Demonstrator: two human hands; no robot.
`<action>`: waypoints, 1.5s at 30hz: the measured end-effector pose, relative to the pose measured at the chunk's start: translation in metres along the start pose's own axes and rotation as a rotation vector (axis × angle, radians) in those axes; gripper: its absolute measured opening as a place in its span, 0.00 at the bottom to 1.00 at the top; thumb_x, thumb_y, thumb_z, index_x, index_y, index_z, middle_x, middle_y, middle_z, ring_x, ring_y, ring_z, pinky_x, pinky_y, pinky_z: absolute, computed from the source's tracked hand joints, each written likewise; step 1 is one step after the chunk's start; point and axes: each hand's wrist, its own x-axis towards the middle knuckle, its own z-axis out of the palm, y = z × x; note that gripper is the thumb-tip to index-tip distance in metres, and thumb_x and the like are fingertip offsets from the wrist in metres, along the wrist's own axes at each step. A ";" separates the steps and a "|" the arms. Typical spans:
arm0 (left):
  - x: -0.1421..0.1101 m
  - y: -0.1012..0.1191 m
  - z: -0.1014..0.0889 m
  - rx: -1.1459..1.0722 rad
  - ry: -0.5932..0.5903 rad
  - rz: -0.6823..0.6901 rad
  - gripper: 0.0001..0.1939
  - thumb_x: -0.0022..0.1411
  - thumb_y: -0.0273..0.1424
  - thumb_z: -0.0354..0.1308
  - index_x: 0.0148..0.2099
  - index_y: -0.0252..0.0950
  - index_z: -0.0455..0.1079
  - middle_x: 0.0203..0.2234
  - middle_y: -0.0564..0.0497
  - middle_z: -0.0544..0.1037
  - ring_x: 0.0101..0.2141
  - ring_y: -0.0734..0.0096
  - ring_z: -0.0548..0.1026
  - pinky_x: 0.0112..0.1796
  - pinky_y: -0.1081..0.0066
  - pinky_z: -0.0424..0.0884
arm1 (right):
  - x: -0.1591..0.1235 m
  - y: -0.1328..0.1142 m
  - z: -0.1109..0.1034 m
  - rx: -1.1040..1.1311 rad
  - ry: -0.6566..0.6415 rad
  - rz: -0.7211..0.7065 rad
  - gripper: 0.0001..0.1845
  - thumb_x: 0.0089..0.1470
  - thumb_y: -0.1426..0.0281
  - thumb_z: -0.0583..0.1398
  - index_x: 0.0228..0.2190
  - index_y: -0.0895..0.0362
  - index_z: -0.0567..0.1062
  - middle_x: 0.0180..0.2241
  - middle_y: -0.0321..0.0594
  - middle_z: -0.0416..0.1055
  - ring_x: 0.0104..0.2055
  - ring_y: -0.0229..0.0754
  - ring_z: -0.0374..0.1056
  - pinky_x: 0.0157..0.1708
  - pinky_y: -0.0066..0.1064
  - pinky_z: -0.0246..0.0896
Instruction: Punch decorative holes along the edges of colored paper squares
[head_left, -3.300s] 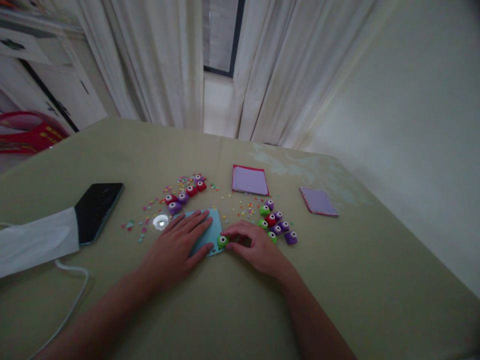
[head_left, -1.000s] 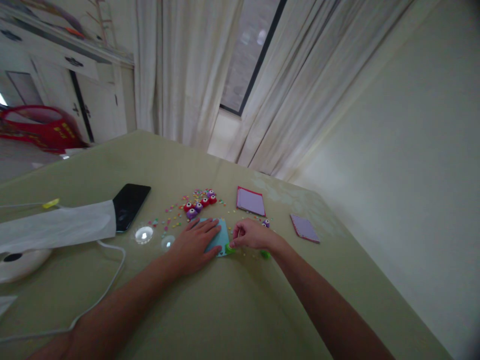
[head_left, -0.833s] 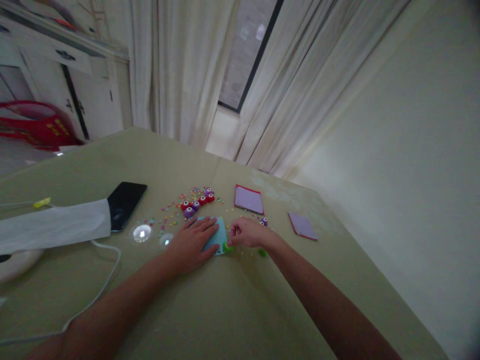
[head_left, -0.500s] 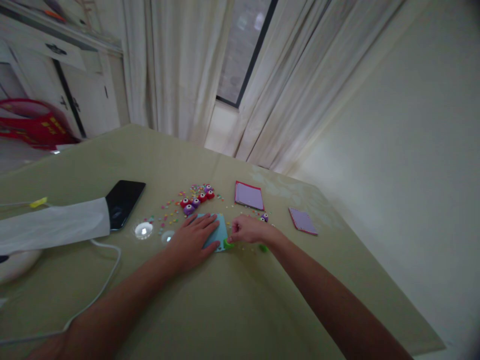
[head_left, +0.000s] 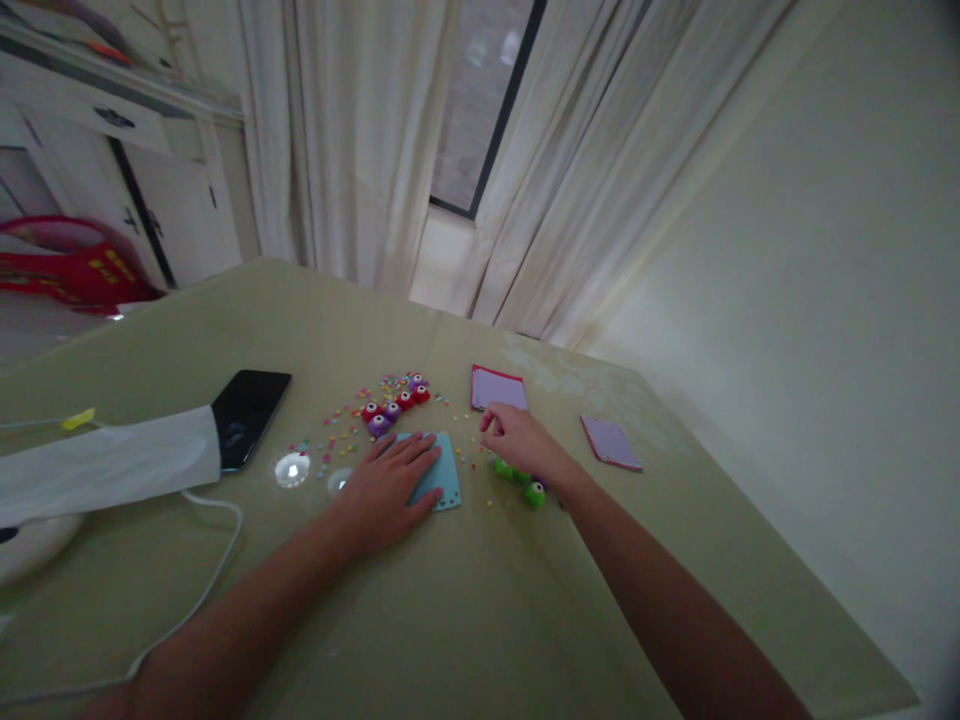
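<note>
My left hand (head_left: 394, 490) lies flat with its fingers spread over a light blue card (head_left: 448, 470), covering its left part. The card has small dark marks along its near edge. To the right, my right hand (head_left: 514, 435) is raised over the table, its fingers curled into a pinch; whatever may be between them is hidden. Just below its wrist are several green toy pieces with eyes (head_left: 534, 493), partly covered by the hand. Beyond my left hand stands a cluster of red and purple toy pieces with big eyes (head_left: 391, 411).
Small coloured bits (head_left: 341, 422) lie scattered around the toys. A stack of purple cards with red edges (head_left: 499, 386) is behind my right hand, and another purple card (head_left: 612, 443) lies farther right. At left are a black phone (head_left: 251, 415), white paper (head_left: 150, 450) and a white cable (head_left: 225, 560).
My right hand has moved from the blue card's near right corner away and to the right. The green piece at its fingers no longer shows there. My left hand stays on the card.
</note>
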 end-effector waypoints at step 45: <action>-0.006 -0.008 0.009 0.121 0.058 0.069 0.30 0.74 0.48 0.56 0.72 0.44 0.67 0.68 0.46 0.72 0.65 0.49 0.72 0.65 0.48 0.66 | -0.058 0.021 0.078 0.328 0.271 -0.271 0.13 0.61 0.75 0.65 0.47 0.52 0.79 0.46 0.43 0.80 0.49 0.47 0.75 0.52 0.35 0.68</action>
